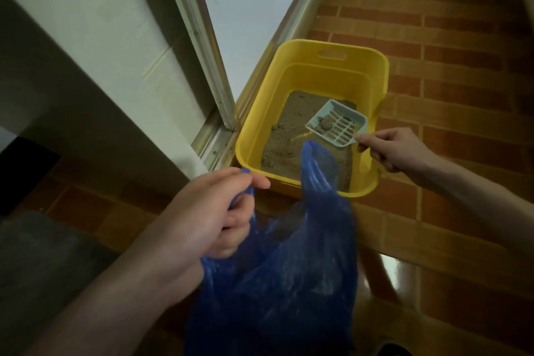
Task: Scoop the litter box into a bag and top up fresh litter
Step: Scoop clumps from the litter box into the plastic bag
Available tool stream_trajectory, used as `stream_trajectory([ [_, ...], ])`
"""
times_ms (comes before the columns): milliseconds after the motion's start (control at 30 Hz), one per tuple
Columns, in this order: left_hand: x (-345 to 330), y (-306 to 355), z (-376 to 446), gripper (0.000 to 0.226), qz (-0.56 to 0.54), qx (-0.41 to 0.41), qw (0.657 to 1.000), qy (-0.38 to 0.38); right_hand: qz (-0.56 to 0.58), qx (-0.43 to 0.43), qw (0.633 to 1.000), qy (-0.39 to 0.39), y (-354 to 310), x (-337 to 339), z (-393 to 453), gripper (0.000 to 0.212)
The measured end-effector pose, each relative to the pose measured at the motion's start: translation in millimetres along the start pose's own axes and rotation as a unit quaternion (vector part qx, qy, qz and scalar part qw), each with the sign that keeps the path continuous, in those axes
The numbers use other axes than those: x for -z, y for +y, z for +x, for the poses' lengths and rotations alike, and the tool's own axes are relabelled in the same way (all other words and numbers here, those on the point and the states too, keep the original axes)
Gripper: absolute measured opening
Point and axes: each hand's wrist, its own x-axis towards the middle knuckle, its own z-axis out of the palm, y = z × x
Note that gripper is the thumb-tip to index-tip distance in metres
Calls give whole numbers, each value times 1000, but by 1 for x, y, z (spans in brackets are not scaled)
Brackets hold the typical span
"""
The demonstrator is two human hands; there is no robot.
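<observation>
A yellow litter box [291,55] sits on the tiled floor beside a door frame, with sandy brown litter [284,140] inside. My right hand [396,150] grips the handle of a pale blue slotted scoop [344,124], held above the litter with a brown clump [325,126] resting in it. My left hand [215,217] grips one handle of a blue plastic bag [289,277]. The bag hangs open in front of the box's near rim, its other handle standing up free over the litter.
Orange brick-pattern floor tiles [433,37] stretch to the right and behind the box. A sliding door frame [213,66] and its track run along the box's left side. A dark mat [37,257] lies at the lower left.
</observation>
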Motion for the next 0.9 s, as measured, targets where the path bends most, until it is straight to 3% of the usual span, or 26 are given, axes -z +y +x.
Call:
stream_trajectory([
  [100,-10,-10,39,34,48,-50,990,127,9,2,1000,0,1,4,-9,39],
  [167,-20,-9,62,24,116,-88,976,162,15,3,1000,0,2,5,-14,40],
  [400,-61,-10,114,27,300,-164,933,111,18,3,1000,-2,10,13,-24,52],
  [533,-96,-21,123,24,329,-179,927,23,-5,1,1000,27,8,21,-28,42],
  [667,-131,-32,115,29,314,-155,927,-135,9,-7,1000,22,9,34,-32,41],
  [733,-137,-35,109,29,291,-146,929,-177,10,-20,1000,19,11,39,-35,41],
  [800,-134,-34,107,31,265,-157,937,-166,9,-30,999,8,14,40,-40,40],
  [900,-116,-23,111,31,201,-181,960,-69,40,-33,999,5,21,35,-48,37],
])
